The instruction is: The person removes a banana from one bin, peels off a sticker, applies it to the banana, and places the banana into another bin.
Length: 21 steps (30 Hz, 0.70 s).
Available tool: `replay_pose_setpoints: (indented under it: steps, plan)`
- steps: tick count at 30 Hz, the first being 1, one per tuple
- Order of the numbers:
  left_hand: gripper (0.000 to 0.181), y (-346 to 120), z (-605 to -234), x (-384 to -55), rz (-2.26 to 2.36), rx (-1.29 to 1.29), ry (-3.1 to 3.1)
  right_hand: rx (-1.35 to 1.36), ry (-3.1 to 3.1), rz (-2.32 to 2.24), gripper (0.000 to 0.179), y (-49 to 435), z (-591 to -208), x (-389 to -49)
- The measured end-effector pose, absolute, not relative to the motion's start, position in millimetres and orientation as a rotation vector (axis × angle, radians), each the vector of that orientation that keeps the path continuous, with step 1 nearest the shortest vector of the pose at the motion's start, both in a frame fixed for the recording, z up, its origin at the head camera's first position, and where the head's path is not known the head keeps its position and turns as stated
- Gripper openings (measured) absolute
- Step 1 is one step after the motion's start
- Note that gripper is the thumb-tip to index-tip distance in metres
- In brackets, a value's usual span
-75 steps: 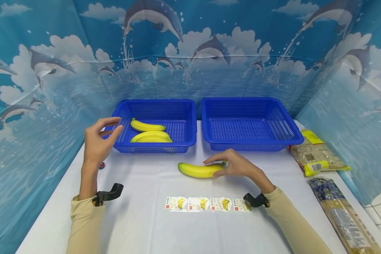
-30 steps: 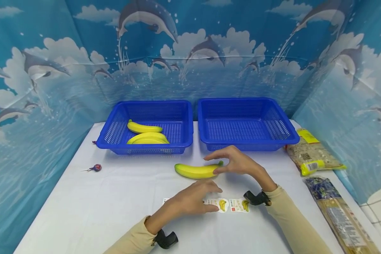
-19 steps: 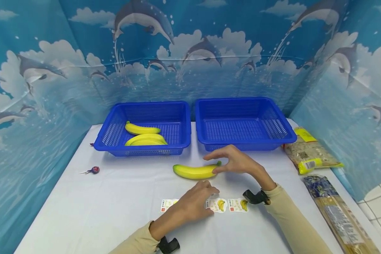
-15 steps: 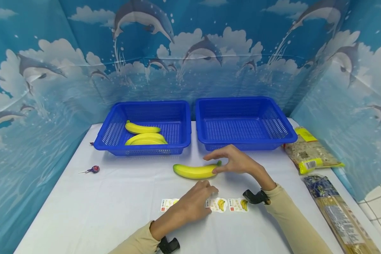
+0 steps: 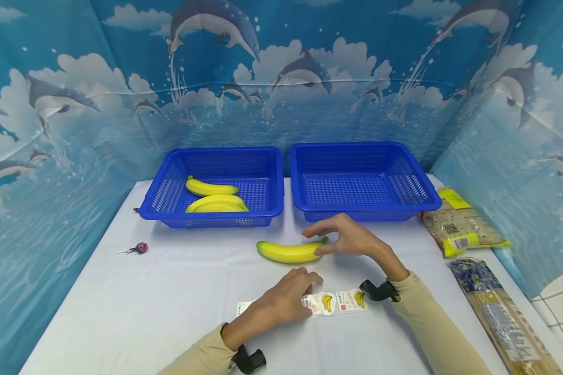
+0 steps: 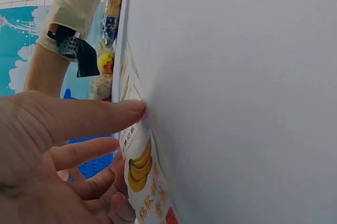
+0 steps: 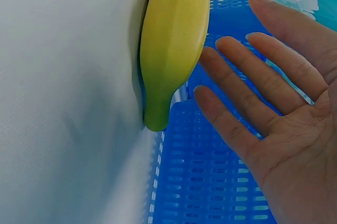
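Observation:
A strip of banana stickers (image 5: 327,303) is pinched in my left hand (image 5: 281,299), which covers its middle in the head view. Seen from the left wrist, the thumb (image 6: 105,116) lies on the printed face, with fingers curled behind the strip (image 6: 139,174). One yellow banana (image 5: 286,252) with green ends lies on the white table in front of the baskets. Over its stem end is my right hand (image 5: 352,240), fingers spread and relaxed. From the right wrist the palm (image 7: 289,145) faces the banana (image 7: 174,34) and holds nothing.
Two blue baskets stand at the back. The left basket (image 5: 225,214) holds several bananas (image 5: 212,186); the right basket (image 5: 370,211) has none. A lollipop (image 5: 141,248) lies at left. A bag of grain (image 5: 464,221) and a long noodle packet (image 5: 502,312) line the right edge.
My left hand came from beside the left basket down to the sticker strip and gripped it. The strip now tilts, its right end raised slightly. My right hand has stayed by the banana.

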<state>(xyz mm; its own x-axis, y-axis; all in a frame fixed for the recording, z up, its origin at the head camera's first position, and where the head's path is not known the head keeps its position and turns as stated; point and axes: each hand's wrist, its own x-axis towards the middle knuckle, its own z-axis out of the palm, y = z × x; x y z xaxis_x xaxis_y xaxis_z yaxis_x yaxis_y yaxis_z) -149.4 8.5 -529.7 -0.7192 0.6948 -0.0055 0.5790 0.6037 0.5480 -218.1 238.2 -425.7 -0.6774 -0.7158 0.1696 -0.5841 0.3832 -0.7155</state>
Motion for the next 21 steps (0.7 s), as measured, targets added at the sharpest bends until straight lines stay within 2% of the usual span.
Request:
replay_pose_setpoints:
  steps: [3,9,14,17,21]
  plan:
    - [0.066,7.4,-526.5,-148.2,0.804,1.052,2.579,-1.17,2.461,-1.18,0.046,238.4,-425.7,-218.2]
    - [0.048,5.6,-479.3,-130.1,0.859,0.922,2.512,-1.155,2.467,-1.178,0.046,237.2,-424.4,-218.0]
    - [0.032,9.7,-513.3,-139.6,0.865,1.023,2.544,-1.158,2.487,-1.161,0.045,239.9,-425.7,-216.5]
    - [0.016,11.7,-515.2,-141.7,0.868,1.036,2.533,-1.157,2.494,-1.164,0.044,241.1,-424.7,-215.7]
    - [0.007,6.8,-475.6,-133.5,0.907,0.956,2.506,-1.165,2.493,-1.174,0.043,240.2,-422.4,-217.2]
